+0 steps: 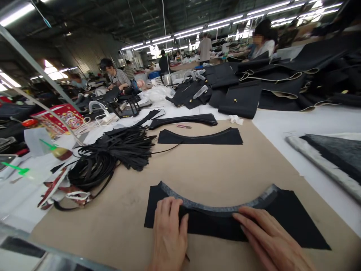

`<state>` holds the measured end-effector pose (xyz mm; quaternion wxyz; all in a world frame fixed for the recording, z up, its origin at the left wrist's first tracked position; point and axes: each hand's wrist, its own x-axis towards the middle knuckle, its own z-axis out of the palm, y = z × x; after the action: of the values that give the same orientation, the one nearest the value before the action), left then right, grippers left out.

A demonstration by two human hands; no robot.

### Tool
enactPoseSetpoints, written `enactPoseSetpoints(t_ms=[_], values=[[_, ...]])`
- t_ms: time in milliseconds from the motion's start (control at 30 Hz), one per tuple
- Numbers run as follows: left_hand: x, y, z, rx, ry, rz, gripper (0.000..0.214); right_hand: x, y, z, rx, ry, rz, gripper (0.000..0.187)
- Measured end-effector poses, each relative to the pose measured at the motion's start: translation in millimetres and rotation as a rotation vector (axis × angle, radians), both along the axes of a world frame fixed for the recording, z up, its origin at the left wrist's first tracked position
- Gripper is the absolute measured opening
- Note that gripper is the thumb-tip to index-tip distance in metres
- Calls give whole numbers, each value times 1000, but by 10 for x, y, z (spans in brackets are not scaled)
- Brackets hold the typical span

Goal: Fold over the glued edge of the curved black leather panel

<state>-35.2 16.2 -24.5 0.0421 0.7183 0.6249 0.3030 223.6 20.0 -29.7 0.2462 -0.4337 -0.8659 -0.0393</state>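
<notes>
A curved black fabric piece (214,224) lies before me, with a grey fuzzy strip (208,206) along its concave upper edge. My left hand (170,231) bears down on its left part, fingers bent over the edge by the strip and thumb close beside them. A small dark pointed tip pokes out below that palm; what it belongs to is hidden. On the right, the fingertips of my right hand (267,233) are pressed together at the same edge, gripping the fabric just under the strip. Between the hands the edge looks slightly raised.
Beyond lie another curved black piece (200,137), pink thread snips (184,126) and a stack of curved pieces (183,120). Black strips (126,146) and a coiled cord (91,169) are at left, near a green-tipped bottle (60,152). Black bag parts (239,98) pile up behind; co-workers sit farther off.
</notes>
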Motion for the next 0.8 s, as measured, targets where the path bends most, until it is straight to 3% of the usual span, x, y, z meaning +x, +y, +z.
enactPoseSetpoints(t_ms=[167, 433, 600, 700, 800], values=[[-118, 87, 59, -255, -15, 9, 18, -392, 34, 12, -167, -20, 123, 46], [-72, 158, 115, -368, -14, -24, 20, -498, 28, -115, -82, 73, 77, 55], [-27, 176, 170, -361, -23, -17, 20, -522, 41, -184, -33, 91, 51, 54], [-39, 189, 211, -426, -129, -13, 14, -518, 50, -252, -12, 87, 53, 53], [-118, 253, 225, -591, -405, -72, 6, -513, 68, -274, -3, 75, 46, 53]])
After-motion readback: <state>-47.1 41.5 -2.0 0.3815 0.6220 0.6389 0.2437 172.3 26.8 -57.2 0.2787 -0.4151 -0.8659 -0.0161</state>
